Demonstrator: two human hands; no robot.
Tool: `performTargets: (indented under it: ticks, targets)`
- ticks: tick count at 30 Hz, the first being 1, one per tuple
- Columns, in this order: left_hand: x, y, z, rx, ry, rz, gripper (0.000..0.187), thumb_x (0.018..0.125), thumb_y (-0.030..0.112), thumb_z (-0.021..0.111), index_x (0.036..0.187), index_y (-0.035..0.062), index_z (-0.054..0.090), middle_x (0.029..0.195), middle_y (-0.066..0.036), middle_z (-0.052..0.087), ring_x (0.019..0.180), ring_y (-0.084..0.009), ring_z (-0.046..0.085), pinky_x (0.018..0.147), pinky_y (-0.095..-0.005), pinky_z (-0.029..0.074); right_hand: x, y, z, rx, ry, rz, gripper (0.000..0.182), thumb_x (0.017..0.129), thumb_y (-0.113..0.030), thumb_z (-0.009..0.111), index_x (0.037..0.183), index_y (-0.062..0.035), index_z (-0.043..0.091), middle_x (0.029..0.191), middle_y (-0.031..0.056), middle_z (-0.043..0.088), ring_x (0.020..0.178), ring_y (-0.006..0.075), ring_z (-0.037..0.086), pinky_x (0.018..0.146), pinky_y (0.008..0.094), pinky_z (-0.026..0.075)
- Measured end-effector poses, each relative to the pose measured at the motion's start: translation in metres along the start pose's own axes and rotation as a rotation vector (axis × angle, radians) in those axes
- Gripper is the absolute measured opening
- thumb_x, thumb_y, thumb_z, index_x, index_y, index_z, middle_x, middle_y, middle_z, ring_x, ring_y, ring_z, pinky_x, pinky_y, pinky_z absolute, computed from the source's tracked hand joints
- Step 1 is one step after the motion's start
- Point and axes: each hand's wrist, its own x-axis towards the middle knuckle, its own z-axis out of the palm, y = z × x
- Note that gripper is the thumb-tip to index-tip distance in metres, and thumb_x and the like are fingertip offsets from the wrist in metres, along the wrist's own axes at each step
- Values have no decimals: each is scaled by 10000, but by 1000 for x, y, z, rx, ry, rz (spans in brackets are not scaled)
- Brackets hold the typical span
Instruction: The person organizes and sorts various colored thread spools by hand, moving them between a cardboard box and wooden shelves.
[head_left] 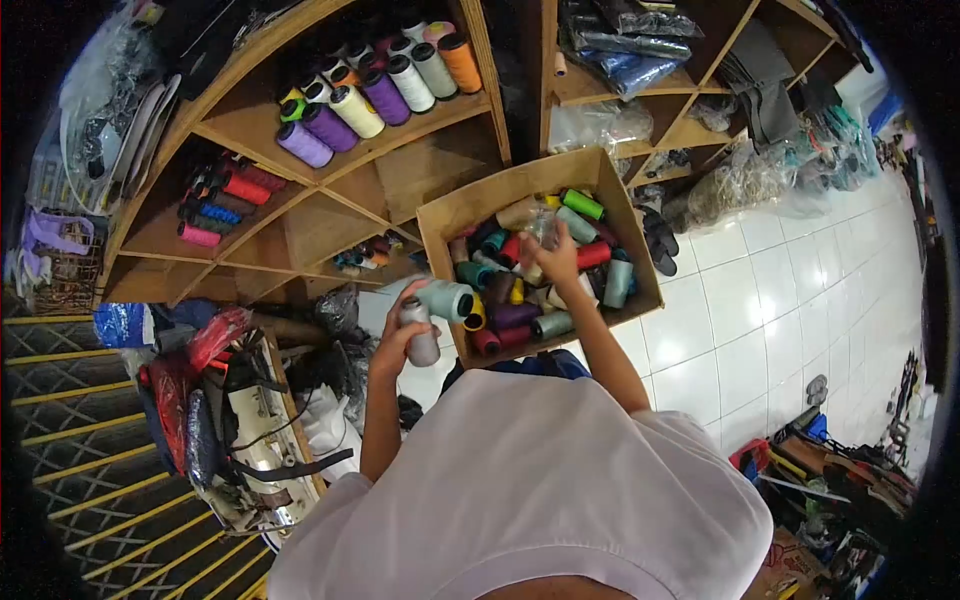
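My left hand (393, 340) grips two thread spools beside the box's left wall: a grey spool (420, 338) held upright and a pale blue-green spool (440, 298) lying sideways above it. Inside the cardboard box (448, 232), my right hand (560, 262) reaches down among the spools. Its fingers are bent around something pale and partly see-through, perhaps plastic-wrapped, which I cannot make out. Around it lie a lime-green spool (583, 204), a red spool (593, 254), a purple spool (514, 315) and several others in a loose heap.
Wooden shelves (330, 185) ahead hold several upright thread cones (385, 97) and smaller red spools (245, 188). Plastic-wrapped goods (730, 190) fill the right shelves. A sewing machine (262, 430) stands at left, by a yellow-barred gate (90, 440). White floor tiles (735, 300) extend right.
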Motion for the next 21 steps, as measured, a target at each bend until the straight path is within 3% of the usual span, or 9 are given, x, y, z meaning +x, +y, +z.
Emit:
performTargets:
  ticks: [2,6,8,11,12,13,16,18,21]
  targets:
    - [-4,-6,-7,-59,115,-69,741,666,65,632,1381,94,439,1203,-112,543,761,-214,637,719,-342,547,17,6,36,-448,146,-444,1009,740,-516,770,1431,39,288,1271,225,543,1154,298,551,927,413,462]
    - [4,-10,-8,30,82,3,720,690,91,667,1377,92,453,1205,-89,546,816,-198,627,737,-331,549,35,27,77,-742,164,-471,1066,769,-558,725,1461,53,192,1369,230,461,1249,352,475,1015,468,396]
    - [10,-8,-7,10,64,2,721,689,89,685,1374,88,460,1229,-77,539,892,-182,609,752,-327,548,24,9,70,-158,-525,84,1096,775,-617,687,1489,21,152,1452,215,361,1320,369,394,969,492,440]
    - [29,-1,3,43,-97,-27,733,700,73,695,1391,91,449,1314,-81,508,929,-165,600,773,-313,540,-45,-77,56,26,-753,550,1019,796,-596,678,1493,-16,213,1469,184,322,1299,334,410,843,405,529]
    - [35,3,6,52,-118,-23,733,700,73,695,1391,91,449,1314,-81,508,929,-165,600,773,-313,540,-54,-65,54,-20,-740,501,986,802,-578,681,1489,-28,238,1452,178,340,1261,309,451,792,355,556]
    - [38,6,8,108,-187,-110,753,712,102,702,1413,105,424,1286,-90,532,911,-172,609,778,-314,538,-58,-56,51,-73,-649,459,877,835,-440,707,1476,-42,261,1236,153,561,935,195,644,649,304,570]
    - [56,27,8,169,-392,-302,756,747,161,709,1430,150,386,1114,-120,620,851,-198,635,777,-338,532,-59,-42,20,242,-732,557,866,838,-373,715,1488,-57,239,1244,139,557,841,201,666,655,294,564]
    - [71,25,-20,148,-334,-169,779,746,218,702,1433,115,350,1022,-126,638,820,-227,639,767,-358,537,-64,-29,7,441,-659,540,775,834,-261,709,1458,-76,289,1246,115,562,947,221,657,703,320,548]
    - [96,43,-38,-247,-172,-64,692,734,134,606,1387,91,382,1019,-141,579,993,-301,599,910,-438,495,-77,-16,8,745,-469,397,784,796,-216,717,1446,-96,296,1286,112,550,1136,290,571,876,394,495]
